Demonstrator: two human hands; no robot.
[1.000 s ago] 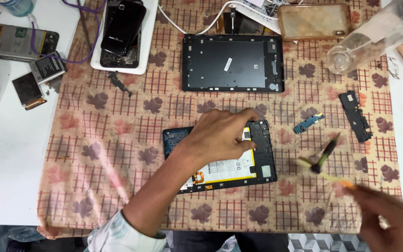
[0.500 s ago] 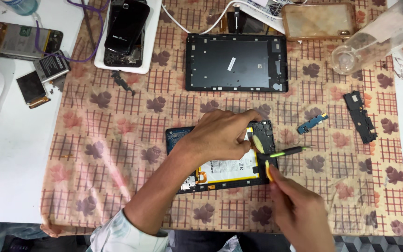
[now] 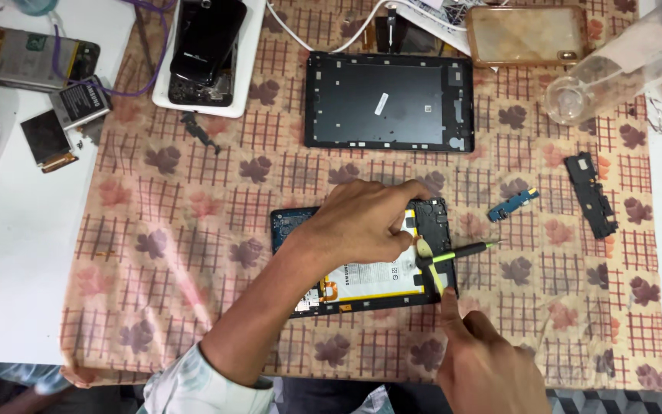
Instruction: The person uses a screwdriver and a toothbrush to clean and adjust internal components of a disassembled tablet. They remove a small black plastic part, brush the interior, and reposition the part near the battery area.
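Checked cloth (image 3: 193,230): white tray (image 3: 248,69) holding black phone (image 3: 207,38)

White table (image 3: 9,291) under a checked, flower-patterned cloth (image 3: 193,230), evenly lit.

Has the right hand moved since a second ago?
Yes. The right hand came in from the right edge toward the opened tablet, bringing the green-handled tool.
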